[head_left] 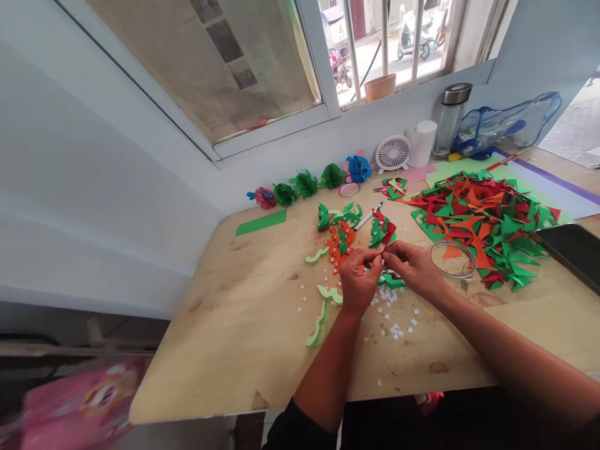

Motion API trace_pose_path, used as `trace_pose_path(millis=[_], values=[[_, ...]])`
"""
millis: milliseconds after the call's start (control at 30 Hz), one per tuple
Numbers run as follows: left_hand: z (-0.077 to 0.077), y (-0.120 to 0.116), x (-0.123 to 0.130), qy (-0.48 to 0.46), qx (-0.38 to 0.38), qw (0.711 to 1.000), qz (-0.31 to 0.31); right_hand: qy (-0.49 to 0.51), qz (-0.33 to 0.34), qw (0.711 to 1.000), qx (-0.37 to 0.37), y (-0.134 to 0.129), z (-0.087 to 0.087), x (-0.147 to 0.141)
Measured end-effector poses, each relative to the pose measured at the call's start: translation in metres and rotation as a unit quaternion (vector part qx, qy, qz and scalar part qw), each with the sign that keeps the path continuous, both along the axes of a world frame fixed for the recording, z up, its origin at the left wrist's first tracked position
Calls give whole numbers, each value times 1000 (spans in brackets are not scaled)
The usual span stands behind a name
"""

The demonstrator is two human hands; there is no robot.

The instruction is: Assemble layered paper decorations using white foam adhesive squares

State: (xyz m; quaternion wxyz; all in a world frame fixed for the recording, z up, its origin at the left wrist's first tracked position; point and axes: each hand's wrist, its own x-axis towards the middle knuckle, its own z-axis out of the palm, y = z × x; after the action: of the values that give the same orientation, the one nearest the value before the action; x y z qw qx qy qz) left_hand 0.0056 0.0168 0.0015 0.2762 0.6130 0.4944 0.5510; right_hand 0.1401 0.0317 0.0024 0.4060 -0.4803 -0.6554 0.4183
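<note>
My left hand (pixel 360 280) and my right hand (pixel 412 264) meet over the middle of the table, fingertips pinched together. What they pinch is too small and hidden to make out. Just beyond the fingertips is a red and green cut-paper piece (pixel 383 229) with small white squares on it; I cannot tell whether the fingers touch it. Orange wavy paper pieces (pixel 335 247) lie beside my left hand, partly covered by it. Below the hands, small white squares (pixel 396 331) are scattered near a green paper piece (pixel 392 281). Pale green wavy strips (pixel 319 325) lie to the left.
A big heap of red, orange and green paper scraps (pixel 487 219) lies right, with a tape roll (pixel 452 259) and a phone (pixel 572 253) beside it. Along the wall stand paper figures (pixel 305 184), a small fan (pixel 393 153) and a glass bottle (pixel 450 122). A marker (pixel 368 217) lies mid-table.
</note>
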Motion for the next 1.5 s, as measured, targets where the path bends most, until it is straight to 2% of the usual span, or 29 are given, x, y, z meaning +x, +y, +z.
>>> trace_pose_path(millis=[367,700,967,1167,1333,1500], values=[[1,0,1,-37,-44,998,-10,-21,-20,1000,-8,-1,2,-1],[1,0,3,-46,-50,998,-13,-81,-38,995,51,-2,3,-1],[-8,4,4,-182,-143,972,-31,-71,-40,997,5,-2,5,-1],[-7,9,2,-281,-212,936,5,-11,-44,999,-19,1,4,3],[-6,11,-1,-302,-209,930,10,-27,-78,996,29,3,5,6],[-3,11,-5,-304,-191,933,-10,-63,-55,996,45,4,3,6]])
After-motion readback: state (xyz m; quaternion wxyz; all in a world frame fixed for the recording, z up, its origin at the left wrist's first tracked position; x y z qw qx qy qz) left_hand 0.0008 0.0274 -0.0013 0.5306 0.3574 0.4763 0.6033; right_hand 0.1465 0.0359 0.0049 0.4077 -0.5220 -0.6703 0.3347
